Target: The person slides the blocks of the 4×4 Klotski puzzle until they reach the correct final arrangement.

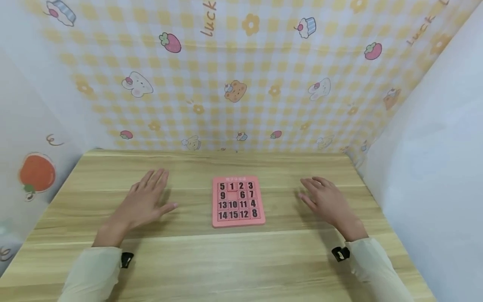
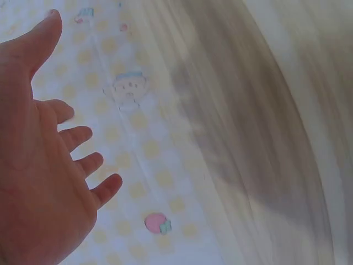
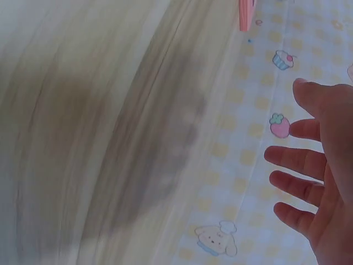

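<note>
A pink sliding number puzzle (image 1: 232, 195) lies flat near the middle of the wooden table, black numerals on its square tiles. Its top row reads 5, 1, 2, 3, and the one gap is in the second row, between 9 and 6. To its left is my left hand (image 1: 146, 200), fingers extended and thumb pointing toward the puzzle, holding nothing. On the other side my right hand (image 1: 327, 202) is likewise bare, its fingers loosely extended. Both palms appear raised over the tabletop, with shadows below. At the top of the right wrist view, a puzzle edge (image 3: 246, 15) shows.
The pale wood table (image 1: 241, 260) meets a yellow checked cloth (image 1: 260, 63) printed with cartoon animals, cupcakes and strawberries at the back. White sheets hang at the left (image 1: 22, 113) and right (image 1: 434, 159). Each wrist wears a dark band below the sleeve.
</note>
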A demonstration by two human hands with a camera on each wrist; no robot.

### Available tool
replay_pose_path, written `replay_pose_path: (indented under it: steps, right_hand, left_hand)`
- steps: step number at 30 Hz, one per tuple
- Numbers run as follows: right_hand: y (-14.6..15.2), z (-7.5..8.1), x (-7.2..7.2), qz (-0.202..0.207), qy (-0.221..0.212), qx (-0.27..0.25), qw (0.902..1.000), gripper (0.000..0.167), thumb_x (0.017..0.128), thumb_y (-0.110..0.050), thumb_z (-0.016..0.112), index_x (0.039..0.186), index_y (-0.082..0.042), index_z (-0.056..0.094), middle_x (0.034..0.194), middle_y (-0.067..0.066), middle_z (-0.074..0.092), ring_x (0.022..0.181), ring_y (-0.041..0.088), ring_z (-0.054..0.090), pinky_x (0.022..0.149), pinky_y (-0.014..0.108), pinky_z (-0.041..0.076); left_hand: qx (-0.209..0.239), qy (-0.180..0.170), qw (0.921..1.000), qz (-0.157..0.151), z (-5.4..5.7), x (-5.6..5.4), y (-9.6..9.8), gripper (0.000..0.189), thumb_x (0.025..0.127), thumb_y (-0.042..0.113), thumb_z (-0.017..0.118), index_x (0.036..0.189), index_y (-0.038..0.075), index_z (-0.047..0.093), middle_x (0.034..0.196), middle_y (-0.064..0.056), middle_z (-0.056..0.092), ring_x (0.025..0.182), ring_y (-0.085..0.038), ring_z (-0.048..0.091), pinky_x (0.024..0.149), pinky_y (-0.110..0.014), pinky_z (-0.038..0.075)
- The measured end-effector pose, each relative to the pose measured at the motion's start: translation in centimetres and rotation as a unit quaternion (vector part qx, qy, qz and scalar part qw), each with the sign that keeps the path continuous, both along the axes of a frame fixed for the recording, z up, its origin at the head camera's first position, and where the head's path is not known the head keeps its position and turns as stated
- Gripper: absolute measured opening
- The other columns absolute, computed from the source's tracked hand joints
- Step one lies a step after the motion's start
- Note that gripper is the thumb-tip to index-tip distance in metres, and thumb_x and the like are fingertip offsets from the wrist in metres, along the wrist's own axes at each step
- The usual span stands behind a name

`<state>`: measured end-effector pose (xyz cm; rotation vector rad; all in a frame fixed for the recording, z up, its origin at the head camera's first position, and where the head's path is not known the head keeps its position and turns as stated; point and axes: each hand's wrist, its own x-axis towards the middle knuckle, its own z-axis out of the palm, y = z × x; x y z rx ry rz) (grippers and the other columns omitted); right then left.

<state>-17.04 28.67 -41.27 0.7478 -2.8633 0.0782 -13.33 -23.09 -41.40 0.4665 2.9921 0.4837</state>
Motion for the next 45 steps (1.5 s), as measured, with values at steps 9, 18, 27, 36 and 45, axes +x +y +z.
replay_pose_path:
  steps: [9,18,27,36,45]
  right_hand:
    - [-2.5,0.5,-0.5,0.028,-0.019,0.006,0.9994,0.051,0.098,-0.036,0.061,0.142,-0.011,0.055,0.151,0.018,0.045,0.141,0.042,0.037,0.104,0.067,0.038]
    - [-5.8,-0.6,-0.3,0.063,-0.052,0.003,0.9967,0.052,0.1,-0.037,0.058,0.145,-0.012,0.051,0.154,0.017,0.042,0.143,0.041,0.034,0.107,0.066,0.036]
    - [-9.4,-1.6,-0.2,0.126,-0.063,0.024,0.9898,0.049,0.101,-0.038,0.054,0.145,-0.015,0.053,0.15,0.008,0.05,0.143,0.037,0.038,0.114,0.056,0.034]
    - [-11.7,-2.1,-0.2,0.138,-0.087,0.027,0.9863,0.05,0.102,-0.043,0.05,0.145,-0.017,0.053,0.151,0.009,0.048,0.144,0.037,0.036,0.114,0.057,0.033]
    - [-12.9,-2.6,-0.3,0.156,-0.072,0.067,0.9828,0.052,0.103,-0.046,0.047,0.146,-0.018,0.052,0.151,0.006,0.048,0.143,0.034,0.038,0.113,0.055,0.035]
  left_hand:
    - [0.017,-0.009,0.9992,-0.035,-0.5,-1.1,4.6,0.091,0.094,0.055,0.058,0.158,0.004,0.019,0.166,-0.018,0.01,0.15,-0.045,0.01,0.113,-0.072,0.017]
    - [0.019,-0.046,0.9959,-0.076,-1.5,-2.0,8.3,0.104,0.088,0.062,0.061,0.158,0.002,0.012,0.166,-0.017,0.005,0.151,-0.043,0.007,0.116,-0.065,0.016]
    - [0.024,-0.107,0.99,-0.088,-2.6,-2.3,10.2,0.111,0.085,0.064,0.063,0.159,0.003,0.008,0.167,-0.014,-0.001,0.152,-0.04,0.001,0.117,-0.065,0.013]
    - [0.012,-0.132,0.9872,-0.089,-2.4,-3.0,10.5,0.109,0.084,0.063,0.065,0.159,0.003,0.012,0.167,-0.014,0.0,0.152,-0.041,0.002,0.117,-0.066,0.012]
    - [-0.01,-0.153,0.9846,-0.085,-2.3,-3.5,10.5,0.113,0.081,0.062,0.07,0.159,0.004,0.012,0.167,-0.014,0.002,0.152,-0.04,0.005,0.119,-0.063,0.011]
